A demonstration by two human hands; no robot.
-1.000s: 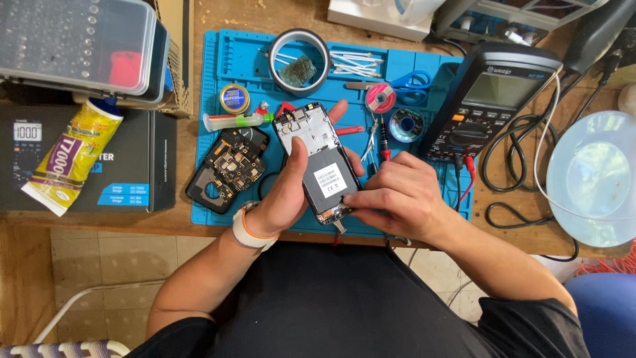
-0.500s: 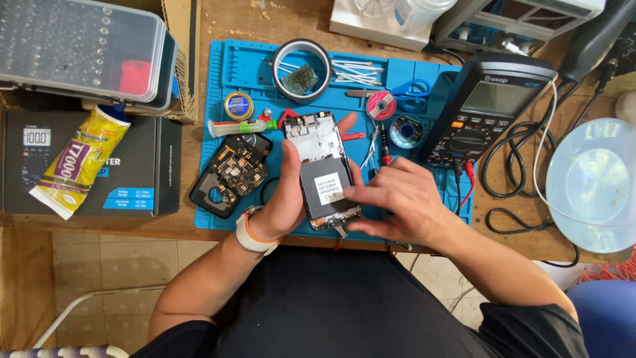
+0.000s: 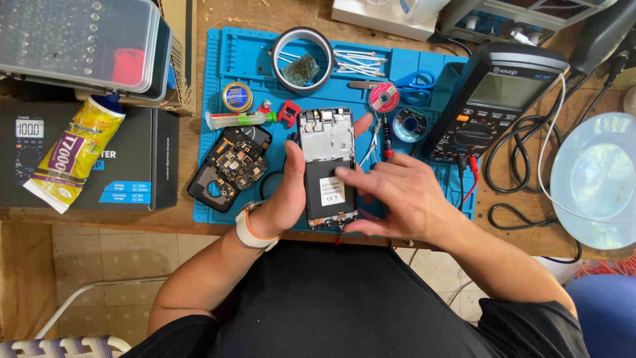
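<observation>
An opened phone [image 3: 328, 169] with its back off lies above the blue work mat [image 3: 232, 53], a black battery with a white label showing in its lower half. My left hand [image 3: 288, 192] grips the phone along its left edge, a fingertip showing past the upper right corner. My right hand [image 3: 397, 195] rests on the phone's right side, with fingertips pressing on the battery near the label. A circuit board on a black back cover [image 3: 228, 166] lies on the mat just left of my left hand.
On the mat: a tape roll [image 3: 303, 56], cotton swabs [image 3: 361, 63], blue scissors [image 3: 414, 81], solder spools [image 3: 384, 97], a small tin [image 3: 236, 96], a syringe [image 3: 238, 119]. A multimeter [image 3: 493, 99] with leads sits right. A black box [image 3: 86, 159], yellow tube [image 3: 76, 152], clear case [image 3: 73, 40] left.
The phone has turned upright in my left hand. My right hand has shifted from the phone's lower end up onto the battery.
</observation>
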